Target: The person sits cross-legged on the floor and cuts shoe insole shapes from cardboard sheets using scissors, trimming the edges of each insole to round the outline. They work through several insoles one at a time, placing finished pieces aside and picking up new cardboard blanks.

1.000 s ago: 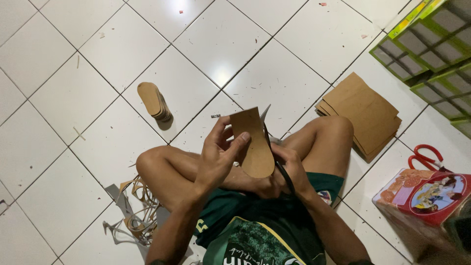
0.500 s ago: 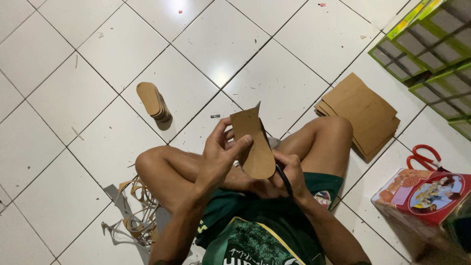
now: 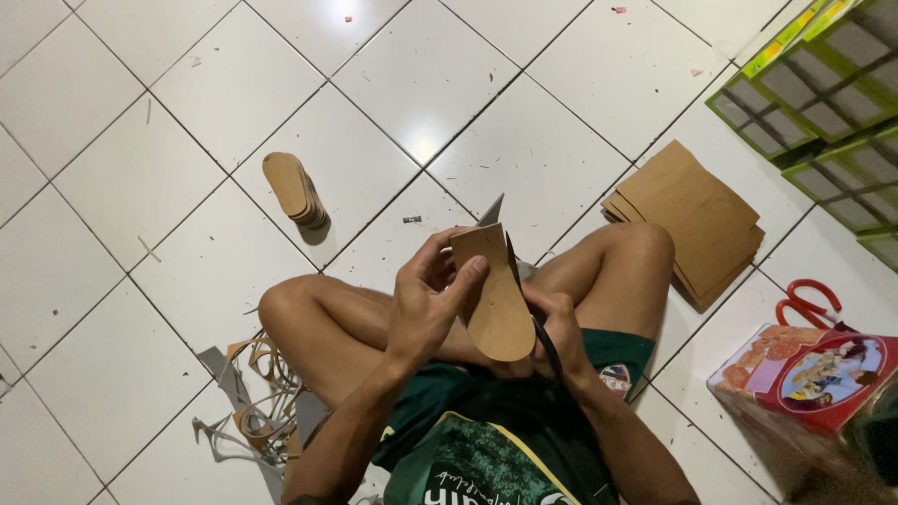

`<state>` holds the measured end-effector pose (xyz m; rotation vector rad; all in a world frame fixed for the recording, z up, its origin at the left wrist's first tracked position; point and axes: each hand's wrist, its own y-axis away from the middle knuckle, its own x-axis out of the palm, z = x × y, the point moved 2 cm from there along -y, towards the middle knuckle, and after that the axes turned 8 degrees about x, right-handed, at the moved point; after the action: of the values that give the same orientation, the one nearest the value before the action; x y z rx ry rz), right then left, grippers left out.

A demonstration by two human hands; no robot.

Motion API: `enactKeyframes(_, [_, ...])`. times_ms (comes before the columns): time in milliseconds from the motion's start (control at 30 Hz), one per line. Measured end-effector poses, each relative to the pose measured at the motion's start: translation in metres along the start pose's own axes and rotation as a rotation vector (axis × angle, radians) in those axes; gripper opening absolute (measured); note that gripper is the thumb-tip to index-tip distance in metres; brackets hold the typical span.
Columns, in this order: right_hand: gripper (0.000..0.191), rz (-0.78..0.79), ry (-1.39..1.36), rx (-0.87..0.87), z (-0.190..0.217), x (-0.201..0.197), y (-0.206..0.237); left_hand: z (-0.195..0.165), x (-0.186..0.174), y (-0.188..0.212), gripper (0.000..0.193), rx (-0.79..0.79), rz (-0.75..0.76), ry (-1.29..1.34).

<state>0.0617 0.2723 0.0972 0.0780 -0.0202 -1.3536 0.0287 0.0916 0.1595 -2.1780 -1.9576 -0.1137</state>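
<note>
Above the person's crossed legs, the brown sole-shaped cardboard piece is the landmark for this entry. Held roughly upright in the head view, long axis running from its rounded end near the lap up to a squared, uncut top edge pointing away from the body, tilted slightly left at the top.

Left hand: left of the piece, closed on it, thumb across the near face close to the top, fingers wrapped behind. This hand carries the piece.

Right hand: right of and a little below the piece, closed around the dark handles of the scissors. Blades run up along the right edge of the piece; one grey tip shows above the top edge. Whether the blades are parted or together at the cardboard cannot be told; the piece hides the pivot.

Relation that matters: cut line and long axis are nearly parallel, the scissors lying on the piece's right side, so the right hand is the nearer to the working edge; the left only steadies.

Surroundings, relative to the piece:
- far left on the tiled floor, a stack of finished cut-outs, well apart;
- right, beyond the knee, a pile of square cardboard sheets;
- lower left, offcut strips beside the thigh;
- far right, red-handled scissors lying unused near a printed box.
</note>
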Motion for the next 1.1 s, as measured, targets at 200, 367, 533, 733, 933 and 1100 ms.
enactKeyframes(200, [0.035, -0.035, -0.011, 0.001, -0.003, 0.0, 0.003, 0.003, 0.001, 0.001, 0.044, -0.022, -0.001, 0.011])
enactKeyframes(367, [0.035, -0.051, 0.083, -0.036, -0.007, -0.001, 0.002, 0.001, 0.001, -0.002, 0.044, -0.02, 0.003, 0.052])
enactKeyframes(533, [0.037, -0.081, 0.075, 0.01, -0.011, -0.003, -0.003, -0.004, 0.008, 0.005, 0.036, -0.038, 0.072, 0.026])
enactKeyframes(733, [0.037, -0.061, 0.027, 0.007, -0.009, -0.005, -0.003, -0.005, 0.012, 0.008, 0.036, -0.053, 0.083, 0.059])
enactKeyframes(933, [0.034, -0.069, 0.029, -0.026, 0.002, -0.003, 0.0, -0.005, 0.009, 0.004, 0.042, -0.074, 0.099, 0.072])
enactKeyframes(1100, [0.028, -0.085, 0.062, -0.008, 0.008, -0.003, 0.0, -0.011, 0.005, 0.003, 0.058, -0.082, 0.113, -0.054])
